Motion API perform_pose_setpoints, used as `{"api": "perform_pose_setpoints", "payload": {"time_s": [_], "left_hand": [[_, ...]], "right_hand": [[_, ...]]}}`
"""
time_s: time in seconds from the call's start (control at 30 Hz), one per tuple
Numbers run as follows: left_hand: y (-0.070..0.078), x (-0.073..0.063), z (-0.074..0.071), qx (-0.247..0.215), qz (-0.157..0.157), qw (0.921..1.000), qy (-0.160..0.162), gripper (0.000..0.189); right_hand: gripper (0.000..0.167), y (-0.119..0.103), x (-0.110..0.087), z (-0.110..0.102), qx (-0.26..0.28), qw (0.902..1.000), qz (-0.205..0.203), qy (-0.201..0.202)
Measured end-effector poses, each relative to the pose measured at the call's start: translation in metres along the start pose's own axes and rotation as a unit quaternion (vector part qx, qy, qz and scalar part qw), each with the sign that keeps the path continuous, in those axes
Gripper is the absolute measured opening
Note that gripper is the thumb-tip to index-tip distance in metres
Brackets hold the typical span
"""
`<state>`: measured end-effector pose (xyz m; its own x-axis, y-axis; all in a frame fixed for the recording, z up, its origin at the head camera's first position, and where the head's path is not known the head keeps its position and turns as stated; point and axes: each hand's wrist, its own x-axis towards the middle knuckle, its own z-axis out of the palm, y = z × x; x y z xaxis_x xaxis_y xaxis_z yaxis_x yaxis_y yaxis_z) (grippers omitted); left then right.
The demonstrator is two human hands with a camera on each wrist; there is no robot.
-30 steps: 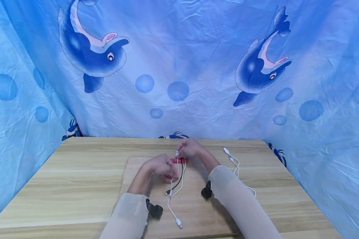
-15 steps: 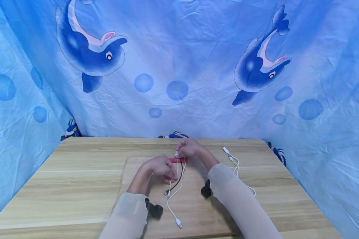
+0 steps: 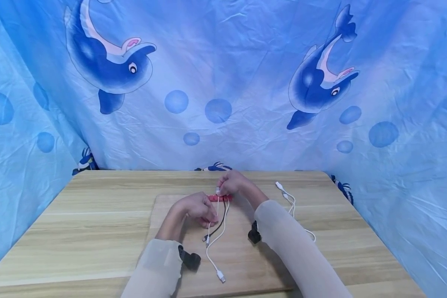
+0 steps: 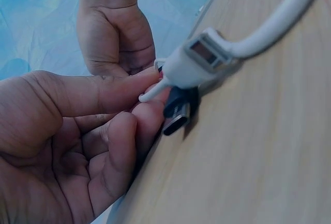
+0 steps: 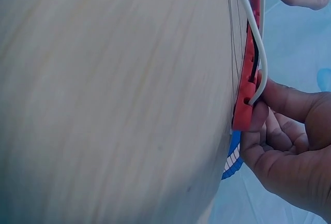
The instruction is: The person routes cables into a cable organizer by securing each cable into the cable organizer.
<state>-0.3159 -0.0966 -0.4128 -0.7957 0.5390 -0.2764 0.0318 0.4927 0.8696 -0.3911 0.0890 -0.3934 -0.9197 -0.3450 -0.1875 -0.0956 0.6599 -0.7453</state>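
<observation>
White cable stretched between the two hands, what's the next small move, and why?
Probably press the white cable down into the red holder: the left hand and right hand hold it straight across that holder, where a black cable and another white cable sit in slots.

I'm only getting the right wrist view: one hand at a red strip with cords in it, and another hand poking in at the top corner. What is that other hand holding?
Observer: The left hand pinches a thin white cord between thumb and finger; the left wrist view shows the pinch best.
Visitor: And the black cord runs out of my picture. What's on its end?
Observer: A black plug with a metal tip.
Visitor: Are there any cables I'm missing altogether?
Observer: Yes, the head view shows another white cable on the table, right of the wooden board and partly hidden by the right sleeve.
</observation>
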Motion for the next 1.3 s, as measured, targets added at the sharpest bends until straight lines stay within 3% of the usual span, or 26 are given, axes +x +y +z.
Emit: {"api": "perform_pose_setpoints", "payload": {"time_s": [0.3,0.53,0.77,1.1,1.3], "left_hand": [[0.0006,-0.0057,-0.0046,-0.013,-0.012,0.9998,0.009,0.004],[0.0003,-0.0041,-0.0044,0.0,-0.005,0.9999,0.011,0.003],[0.0029,-0.0023,0.0001,-0.009,-0.002,0.9999,-0.008,0.005],[0.0011,-0.0037,0.0012,-0.024,-0.008,0.9996,-0.009,0.004],[0.0013,-0.0022,0.0014,-0.028,-0.01,0.9995,-0.007,0.004]], "right_hand": [[0.019,-0.0031,0.002,0.0047,0.039,0.9991,0.01,0.009],[0.019,-0.0003,0.0048,0.0029,0.035,0.9993,0.013,0.001],[0.022,0.0016,-0.0001,-0.0019,0.027,0.9996,0.008,0.0],[0.02,0.0017,-0.0002,-0.0003,0.041,0.9991,0.0,-0.009],[0.02,-0.0013,-0.0021,0.0022,-0.012,0.9994,-0.023,0.023]]}}
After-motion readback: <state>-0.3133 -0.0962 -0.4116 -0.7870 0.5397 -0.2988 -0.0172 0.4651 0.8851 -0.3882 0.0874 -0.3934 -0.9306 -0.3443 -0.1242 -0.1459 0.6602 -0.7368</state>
